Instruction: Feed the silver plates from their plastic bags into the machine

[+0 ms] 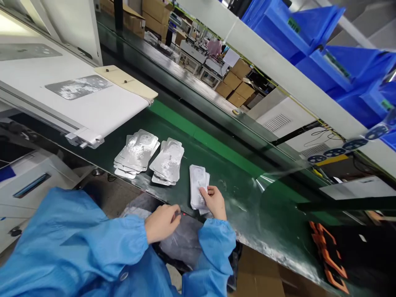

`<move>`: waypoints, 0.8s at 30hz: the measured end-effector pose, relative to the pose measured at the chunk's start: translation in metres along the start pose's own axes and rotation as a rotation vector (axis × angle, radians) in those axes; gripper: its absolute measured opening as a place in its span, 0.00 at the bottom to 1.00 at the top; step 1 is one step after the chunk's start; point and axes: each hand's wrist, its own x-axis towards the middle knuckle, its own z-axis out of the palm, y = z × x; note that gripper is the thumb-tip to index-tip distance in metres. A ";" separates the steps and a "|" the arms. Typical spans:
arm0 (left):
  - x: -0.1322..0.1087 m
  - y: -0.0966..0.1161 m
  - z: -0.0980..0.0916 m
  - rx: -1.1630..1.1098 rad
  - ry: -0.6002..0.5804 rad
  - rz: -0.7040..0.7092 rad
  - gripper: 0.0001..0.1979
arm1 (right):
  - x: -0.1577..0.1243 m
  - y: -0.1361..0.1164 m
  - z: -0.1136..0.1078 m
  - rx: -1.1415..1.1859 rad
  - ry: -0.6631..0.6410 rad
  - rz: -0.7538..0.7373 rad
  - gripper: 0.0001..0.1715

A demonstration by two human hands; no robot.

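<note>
My right hand [215,202] is at a narrow stack of whitish phone-back sheets [196,183] on the green bench, its thumb and forefinger pinching the right side of the top sheet. My left hand [163,222] hovers at the bench's near edge, fingers curled in, with nothing showing in them. To the left of that stack lie two fanned piles of silvery phone back panels, a left pile [137,150] and a right pile [168,161]. The panels have rounded corners, camera holes and a pale mottled print.
At upper left a white conveyor belt [93,107] carries a grey patterned panel [78,86], with a cream plate [125,82] at its end. Blue bins [278,29] line a shelf above. Orange-and-black frames [329,251] stand at right. Clear film [262,181] curls over the bench.
</note>
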 end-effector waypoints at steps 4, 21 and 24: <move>-0.029 -0.015 -0.002 -0.021 -0.014 -0.068 0.14 | 0.029 0.016 0.005 0.107 -0.136 0.014 0.32; -0.037 -0.016 -0.068 -1.220 0.127 -0.013 0.33 | -0.139 -0.053 0.061 0.627 -0.676 -0.089 0.26; -0.066 -0.041 -0.087 -1.188 0.296 -0.022 0.30 | -0.162 -0.067 0.099 0.689 -0.746 -0.065 0.26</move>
